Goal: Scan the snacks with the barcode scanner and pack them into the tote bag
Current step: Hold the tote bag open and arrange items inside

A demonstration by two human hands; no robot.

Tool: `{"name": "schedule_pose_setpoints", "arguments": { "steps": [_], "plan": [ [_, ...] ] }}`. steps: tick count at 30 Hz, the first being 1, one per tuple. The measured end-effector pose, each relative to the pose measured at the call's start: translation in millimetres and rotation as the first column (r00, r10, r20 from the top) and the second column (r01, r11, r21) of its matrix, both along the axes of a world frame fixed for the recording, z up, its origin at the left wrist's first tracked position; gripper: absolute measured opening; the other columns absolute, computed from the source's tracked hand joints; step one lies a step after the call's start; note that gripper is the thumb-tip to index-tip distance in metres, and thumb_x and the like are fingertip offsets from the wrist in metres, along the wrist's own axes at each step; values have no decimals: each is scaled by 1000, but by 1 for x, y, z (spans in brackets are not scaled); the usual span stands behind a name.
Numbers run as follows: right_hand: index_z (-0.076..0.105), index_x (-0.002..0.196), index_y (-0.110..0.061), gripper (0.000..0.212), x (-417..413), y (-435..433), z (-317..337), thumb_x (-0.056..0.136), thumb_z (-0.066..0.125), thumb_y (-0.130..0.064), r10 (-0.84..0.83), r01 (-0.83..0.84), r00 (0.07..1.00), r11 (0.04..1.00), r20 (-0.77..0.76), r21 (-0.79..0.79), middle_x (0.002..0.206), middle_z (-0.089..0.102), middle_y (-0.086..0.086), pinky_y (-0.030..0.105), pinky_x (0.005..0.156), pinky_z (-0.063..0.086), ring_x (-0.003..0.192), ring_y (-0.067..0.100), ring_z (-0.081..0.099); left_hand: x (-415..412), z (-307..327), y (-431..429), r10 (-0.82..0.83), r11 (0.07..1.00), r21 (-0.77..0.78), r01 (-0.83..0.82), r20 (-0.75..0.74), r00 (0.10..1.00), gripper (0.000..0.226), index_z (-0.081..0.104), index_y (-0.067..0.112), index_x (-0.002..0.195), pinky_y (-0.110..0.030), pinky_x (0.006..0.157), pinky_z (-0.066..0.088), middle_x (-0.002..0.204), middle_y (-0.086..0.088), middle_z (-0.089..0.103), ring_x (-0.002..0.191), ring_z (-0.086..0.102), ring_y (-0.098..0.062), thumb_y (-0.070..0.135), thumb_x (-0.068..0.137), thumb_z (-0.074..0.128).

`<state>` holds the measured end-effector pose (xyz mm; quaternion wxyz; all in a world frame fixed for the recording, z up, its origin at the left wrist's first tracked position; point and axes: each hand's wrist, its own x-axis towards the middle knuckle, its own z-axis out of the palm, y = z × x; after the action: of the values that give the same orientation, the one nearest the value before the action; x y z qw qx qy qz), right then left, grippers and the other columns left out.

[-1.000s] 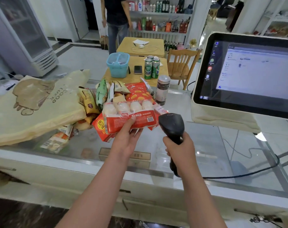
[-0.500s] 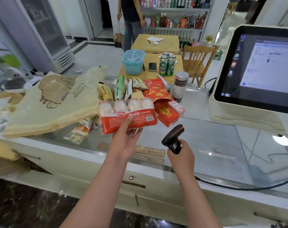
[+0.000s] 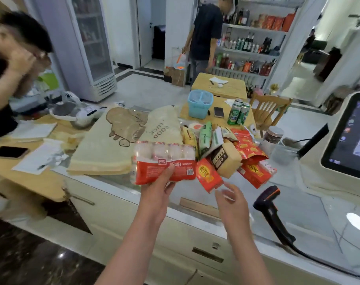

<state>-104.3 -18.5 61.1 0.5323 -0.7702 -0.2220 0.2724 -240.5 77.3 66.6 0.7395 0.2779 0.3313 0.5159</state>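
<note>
Shop shelves and a cooler back a glossy glass-topped bench (image 3: 310, 214) in the head view. The left hand (image 3: 159, 192) grips a multipack (image 3: 164, 164) of small white bottles, thumb on its front and fingers beneath; the shrink-wrap is clear above and red below, with a barcode at its right end. The right hand (image 3: 233, 202) hangs empty, fingers loosely spread. To its right the barcode scanner (image 3: 266, 199), hard black plastic with an orange trim and a trailing cable, lies on the bench untouched. Beyond both hands sits the heap of snacks (image 3: 226, 149): crinkly foil bags, a stiff kraft-paper pouch, flat red sachets. Left of the heap, beyond the left hand, the tote bag (image 3: 121, 147) of soft cream canvas lies flat and looks unfilled. Packing seems barely begun; whether the multipack is scanned cannot be told, and the heap appears still to be done.
</note>
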Motion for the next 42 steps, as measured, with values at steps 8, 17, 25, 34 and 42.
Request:
{"name": "schedule_pose_setpoints", "arguments": {
  "steps": [8,17,25,34,42],
  "plan": [
    [57,128,-14,67,-146,59,71,72,79,-43,514,-108,626,802,-586,587,122,65,13,47,100,43,113,25,63,-80,17,34,646,382,904,194,-411,643,57,57,19,115,-38,94,42,118,-3,60,112,53,-17,20,62,78],
    [61,97,-14,12,-132,77,55,86,59,-11,194,344,586,819,-787,458,104,68,9,42,91,52,105,22,64,-92,-13,65,409,400,818,414,-564,718,74,52,22,131,-26,115,26,139,5,46,136,35,-11,-7,64,43],
    [57,104,-17,23,-78,108,57,81,63,-11,182,493,479,754,-859,434,109,68,10,57,90,51,107,29,64,-81,-74,173,344,771,388,505,-921,183,59,48,20,139,-26,108,28,140,-1,50,131,41,-20,28,85,71],
    [62,99,-17,17,-35,155,48,84,56,-11,328,357,470,778,-819,517,94,74,7,57,81,54,102,30,68,-90,-102,192,472,675,477,563,-866,166,30,75,22,106,-32,85,52,105,2,73,96,68,-22,26,76,73],
    [71,83,-30,32,-8,172,41,78,62,0,474,306,354,756,-806,579,87,73,-4,51,79,57,81,18,72,-90,-40,218,523,660,516,546,-837,160,35,68,20,118,-24,79,44,109,3,71,98,63,-17,30,93,46]
  ]
}}
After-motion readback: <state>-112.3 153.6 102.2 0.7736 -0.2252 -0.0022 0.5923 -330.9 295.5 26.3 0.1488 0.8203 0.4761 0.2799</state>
